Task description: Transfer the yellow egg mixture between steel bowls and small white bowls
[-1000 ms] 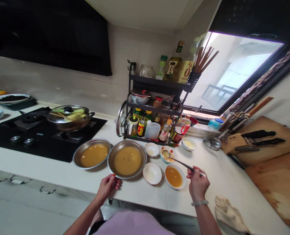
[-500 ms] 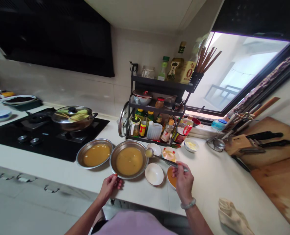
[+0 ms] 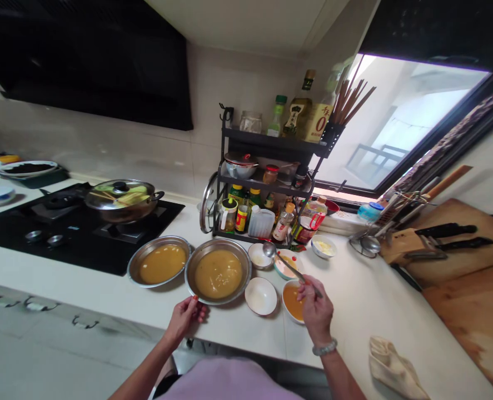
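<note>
My right hand [image 3: 316,311] is closed round the handle of a metal ladle [image 3: 290,268]; its cup hangs over the small bowls at the back. My left hand [image 3: 188,316] pinches the near rim of a round metal bowl [image 3: 189,280] of cloudy yellow-brown liquid, which has bubbles and ripples on top. A second metal bowl [image 3: 132,272] of similar liquid stands to its left. Right of the middle bowl is a small white bowl [image 3: 261,297] with a little residue. Below my right hand sits a bowl of orange liquid [image 3: 293,303], partly covered by the hand.
Behind are a small white bowl [image 3: 259,256], a patterned bowl [image 3: 283,271] and a bowl of pale pieces [image 3: 323,246]. A black rack [image 3: 271,141] holds bottles and jars. A lidded pan [image 3: 121,203] is on the stove. Knives [image 3: 448,230] and a cloth [image 3: 394,366] lie right.
The ladle's cup has moved right, from the middle bowl's rim to above the small bowls. The liquid's surface has become rippled. My left hand stays at the rim.
</note>
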`<state>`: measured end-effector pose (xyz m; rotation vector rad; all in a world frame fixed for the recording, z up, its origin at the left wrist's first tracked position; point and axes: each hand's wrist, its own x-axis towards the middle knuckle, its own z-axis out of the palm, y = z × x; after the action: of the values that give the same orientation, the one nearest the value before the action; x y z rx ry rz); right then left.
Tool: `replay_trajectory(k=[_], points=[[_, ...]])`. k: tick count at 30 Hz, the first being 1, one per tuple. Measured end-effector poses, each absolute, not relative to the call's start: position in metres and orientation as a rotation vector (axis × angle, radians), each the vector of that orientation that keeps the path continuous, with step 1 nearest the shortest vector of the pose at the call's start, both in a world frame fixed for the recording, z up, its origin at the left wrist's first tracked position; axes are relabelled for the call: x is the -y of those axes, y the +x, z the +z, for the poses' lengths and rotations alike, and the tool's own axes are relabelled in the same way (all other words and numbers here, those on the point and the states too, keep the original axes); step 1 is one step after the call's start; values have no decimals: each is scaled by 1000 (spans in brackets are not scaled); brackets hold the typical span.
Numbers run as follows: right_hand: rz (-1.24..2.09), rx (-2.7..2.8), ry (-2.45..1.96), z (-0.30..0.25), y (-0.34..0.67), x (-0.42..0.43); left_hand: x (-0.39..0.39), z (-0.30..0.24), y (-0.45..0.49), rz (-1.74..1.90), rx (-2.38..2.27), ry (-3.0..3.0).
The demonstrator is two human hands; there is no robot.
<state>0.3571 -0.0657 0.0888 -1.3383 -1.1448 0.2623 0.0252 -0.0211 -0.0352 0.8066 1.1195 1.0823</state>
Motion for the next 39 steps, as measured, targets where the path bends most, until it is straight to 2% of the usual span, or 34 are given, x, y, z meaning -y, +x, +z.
replay_trajectory(k=[11, 23, 39], points=[[295, 822, -1585, 74, 390, 74, 20, -35, 25, 1076, -1141, 800], [336, 508, -1426, 68, 407, 65, 18, -44, 23, 1084, -1111, 778], [498, 586, -1277, 102, 361, 59, 19, -42, 25, 1098, -1089, 761]])
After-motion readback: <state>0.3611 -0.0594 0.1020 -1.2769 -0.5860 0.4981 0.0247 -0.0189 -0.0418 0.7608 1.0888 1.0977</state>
